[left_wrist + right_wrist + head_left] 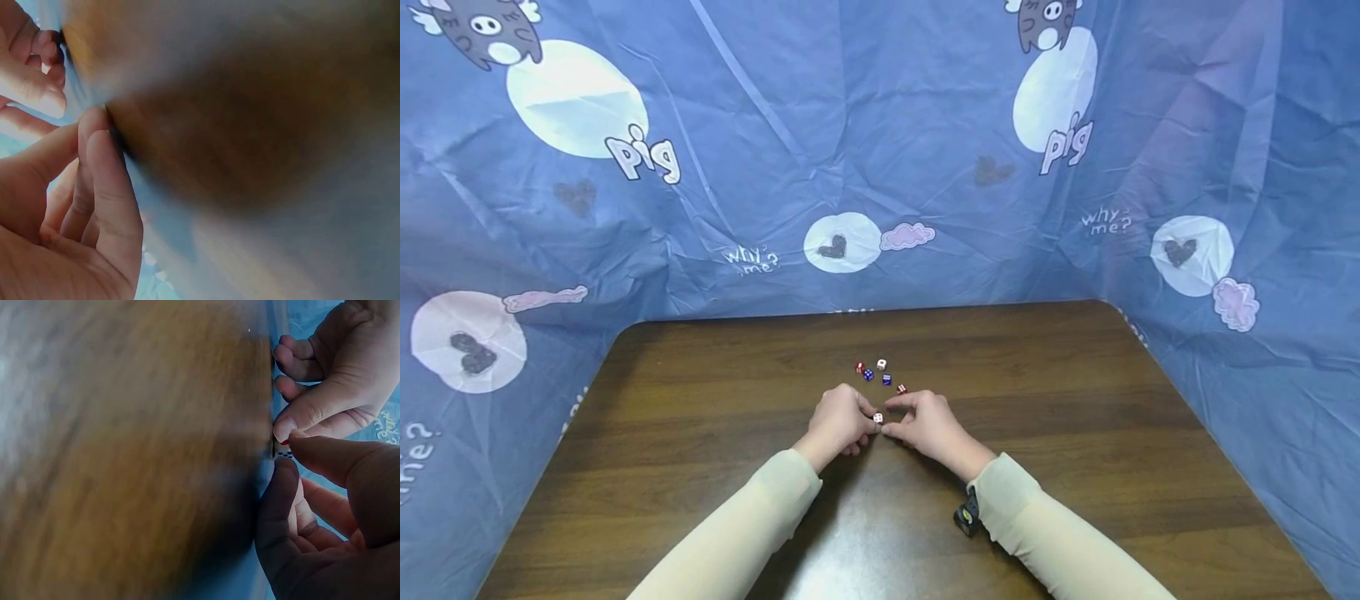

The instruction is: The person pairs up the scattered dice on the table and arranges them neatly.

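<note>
In the head view, a white die [877, 417] is held low over the table between the thumb and index finger of the left hand [841, 421]. The right hand [932, 429] is just to its right, thumb and index finger bent and parted, their tips close to the die. The right wrist view shows the dotted die [284, 454] at the meeting fingertips of the left hand [344, 375] and right hand [325, 519]; exact contact is unclear. In the left wrist view the left hand [81, 212] has its fingertips together, hiding the die, with the right hand [25, 81] beyond.
Behind the hands on the wooden table [715, 400] lie a red die [860, 367], a blue die [868, 375], a white die [882, 364], another blue die [887, 379] and another red die [902, 389]. A blue printed cloth [737, 167] surrounds the table's back and sides.
</note>
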The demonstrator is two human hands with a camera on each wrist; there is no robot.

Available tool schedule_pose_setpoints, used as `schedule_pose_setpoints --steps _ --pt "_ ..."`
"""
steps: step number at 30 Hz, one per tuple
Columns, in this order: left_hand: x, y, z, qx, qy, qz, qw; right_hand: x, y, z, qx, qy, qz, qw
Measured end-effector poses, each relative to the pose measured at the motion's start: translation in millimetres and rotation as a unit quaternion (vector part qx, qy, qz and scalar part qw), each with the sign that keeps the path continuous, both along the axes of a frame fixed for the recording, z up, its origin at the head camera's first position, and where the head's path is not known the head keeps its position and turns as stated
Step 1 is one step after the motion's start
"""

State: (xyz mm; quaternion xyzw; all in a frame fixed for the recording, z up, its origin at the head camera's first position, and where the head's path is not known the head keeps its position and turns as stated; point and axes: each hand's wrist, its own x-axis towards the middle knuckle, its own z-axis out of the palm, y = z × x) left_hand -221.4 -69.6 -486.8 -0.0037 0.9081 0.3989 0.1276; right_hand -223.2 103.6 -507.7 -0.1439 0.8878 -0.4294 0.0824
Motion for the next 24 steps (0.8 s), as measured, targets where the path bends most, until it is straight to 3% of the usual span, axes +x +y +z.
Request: schedule_pose_setpoints --steps 9,15,24 --pt "13.8 -4.1 3.0 -0.033 0.014 -0.029 0.999 4.8 -9 -2.1 0.051 0.077 0.053 0.9943" --pt "16.4 -6.6 4.1 -0.055 0.025 -0.033 0.9976 4.9 -12 -1.0 0.065 0.081 0.058 0.9929" --pt "18.4 -10.4 3.1 -0.039 0.016 -0.042 0.9982 5.3 -14 1.9 0.07 0.094 0.077 0.9901"
